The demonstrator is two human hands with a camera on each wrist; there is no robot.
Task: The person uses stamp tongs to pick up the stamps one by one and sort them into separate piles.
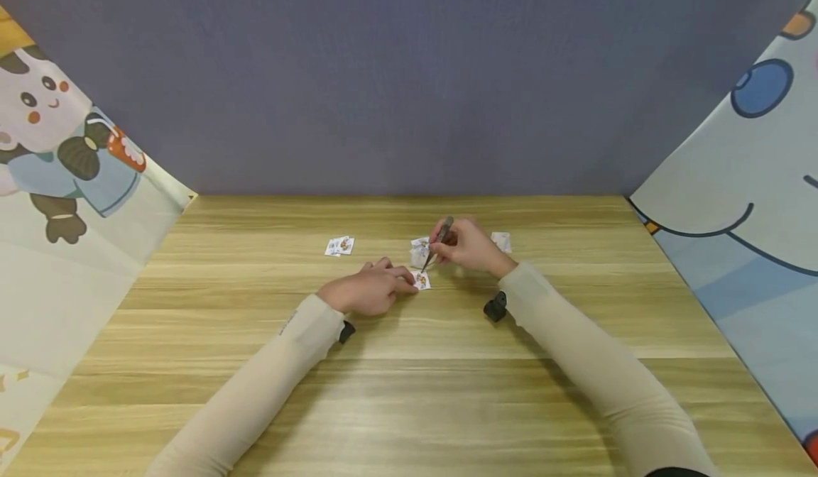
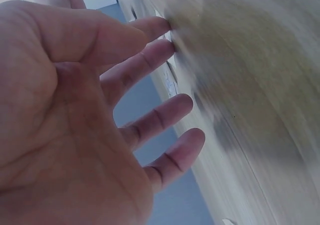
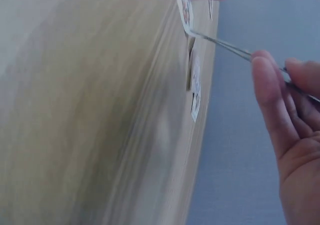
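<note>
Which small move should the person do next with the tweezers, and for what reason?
Probably gently pinch the edge of the small printed paper with the tweezers: the right hand holds their tips at this paper, and the left hand touches it, so it may stay steady.

the slim, dark grey metal tweezers (image 1: 446, 227) stand tilted, their tips pointing down to the edge of one small, white, square paper piece with orange-brown print (image 1: 422, 281), which lies on the light wooden table (image 1: 409, 392).
</note>
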